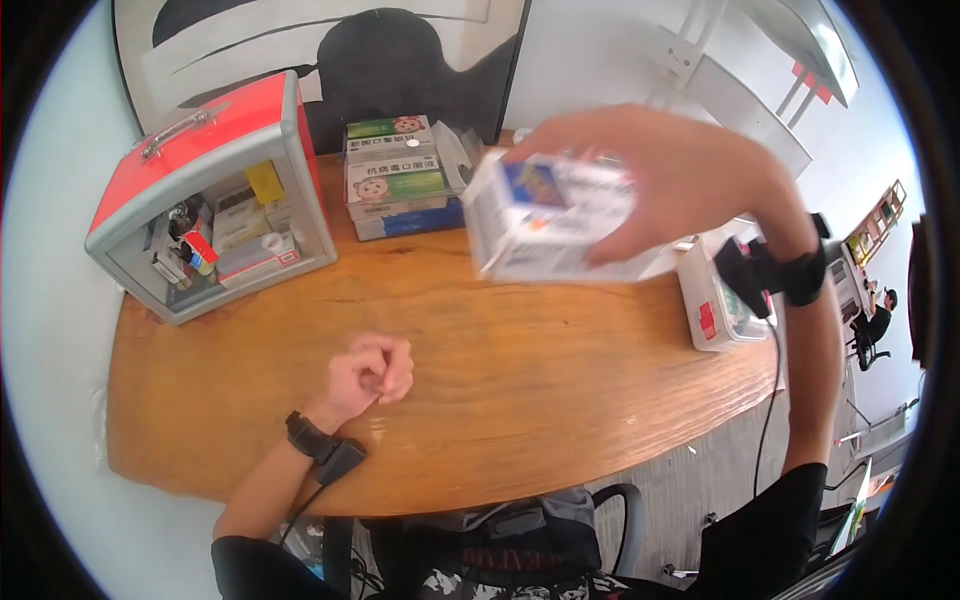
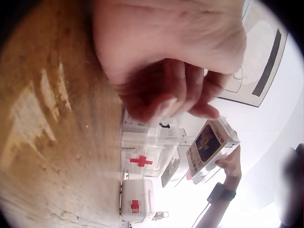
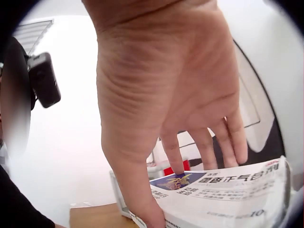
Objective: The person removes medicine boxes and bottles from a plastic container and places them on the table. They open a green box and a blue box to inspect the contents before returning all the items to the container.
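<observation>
My right hand (image 1: 680,175) grips a white medicine box (image 1: 545,225) and holds it up above the far right part of the table. The box carries a dark blue picture panel and printed characters. In the right wrist view the thumb is on the near side of the box (image 3: 228,194), with the fingers along the other side. My left hand (image 1: 368,378) rests near the middle of the wooden table (image 1: 500,390), its fingers loosely curled and holding nothing. The left wrist view shows the raised box (image 2: 209,145) beyond that hand.
A red-and-silver case (image 1: 290,160) with a see-through front stands at the back left, several packages inside. Beside it are stacked green-and-white boxes (image 1: 400,185). A white container (image 1: 705,310) with a red label sits at the right edge. A chair and bag (image 1: 520,535) are at the front.
</observation>
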Demonstrator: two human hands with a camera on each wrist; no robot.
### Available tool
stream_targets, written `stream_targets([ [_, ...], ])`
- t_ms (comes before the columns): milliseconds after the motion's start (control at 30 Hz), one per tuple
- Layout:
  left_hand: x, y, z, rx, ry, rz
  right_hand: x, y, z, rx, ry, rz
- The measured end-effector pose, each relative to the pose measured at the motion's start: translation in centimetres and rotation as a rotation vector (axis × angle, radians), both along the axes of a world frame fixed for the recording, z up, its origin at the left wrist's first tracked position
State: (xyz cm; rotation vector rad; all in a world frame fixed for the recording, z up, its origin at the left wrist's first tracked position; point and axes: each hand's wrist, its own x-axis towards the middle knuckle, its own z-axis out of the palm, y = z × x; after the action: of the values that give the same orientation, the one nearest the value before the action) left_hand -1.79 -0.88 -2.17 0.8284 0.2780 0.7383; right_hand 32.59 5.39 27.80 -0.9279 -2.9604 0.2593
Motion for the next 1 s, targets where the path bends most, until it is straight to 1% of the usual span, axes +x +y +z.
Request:
stream_targets([
  [67,0.8,-0.8,0.7,0.034,0.097,-0.072,-3.6,-0.5,-2.3,-0.077,0.0,0.017],
  [100,1.0,-1.0,0.7,0.067,0.154,-0.115,-5.1,-0.5,-3.6,-0.047,-0.002,0.053],
  [133,1.0,-1.2,0.7,0.1,0.212,-0.159,-7.1,-0.6,-4.8,-0.07,-0.096,-0.004],
  [167,1.1,-1.3,0.8,0.105,0.257,-0.202,-8.1,0.1,-7.1,-0.008,-0.028,0.063],
  [267,1.0,-1.1,0.6,0.138,0.266,-0.203,-11.9,2.9,-12.9,0.073,-0.017,0.112],
  [300,1.1,-1.0,0.3,0.124,0.23,-0.19,-13.1,3.9,-14.5,0.066,-0.052,0.089],
  [367,1.2,-1.1,0.4,0.108,0.21,-0.185,-14.5,5.4,-18.2,0.094,-0.039,0.072],
  [500,1.1,-1.3,1.0,0.085,0.235,-0.175,-14.4,6.4,-20.5,0.198,0.046,0.056],
  [567,1.1,-1.3,0.9,0.082,0.232,-0.169,-12.5,5.7,-16.9,0.171,0.163,0.072],
  [600,1.0,-1.3,0.7,0.089,0.231,-0.166,-11.2,5.4,-13.9,0.1,0.242,0.036],
  [633,1.0,-1.2,0.5,0.096,0.226,-0.159,-9.2,5.9,-12.0,0.186,0.35,-0.001],
  [667,1.1,-1.2,0.5,0.086,0.223,-0.165,-7.3,7.0,-9.2,0.157,0.388,-0.138],
  [700,1.0,-1.2,0.7,0.078,0.222,-0.169,-4.2,8.1,-7.1,0.155,0.489,-0.116],
  [767,1.1,-1.1,0.9,0.083,0.217,-0.172,2.5,11.1,-5.0,0.37,0.194,-0.343],
  [833,1.2,-1.2,0.8,0.087,0.213,-0.163,7.7,11.8,-4.4,0.131,-0.244,-0.541],
  [867,1.2,-1.0,0.9,0.095,0.218,-0.157,9.3,11.7,-5.0,-0.037,-0.339,-0.555],
  [900,1.3,-1.0,1.1,0.099,0.222,-0.156,10.5,11.4,-5.9,-0.211,-0.43,-0.562],
  [1000,1.3,-1.2,1.1,0.087,0.233,-0.14,12.2,9.9,-8.8,-0.371,-0.339,-0.599],
])
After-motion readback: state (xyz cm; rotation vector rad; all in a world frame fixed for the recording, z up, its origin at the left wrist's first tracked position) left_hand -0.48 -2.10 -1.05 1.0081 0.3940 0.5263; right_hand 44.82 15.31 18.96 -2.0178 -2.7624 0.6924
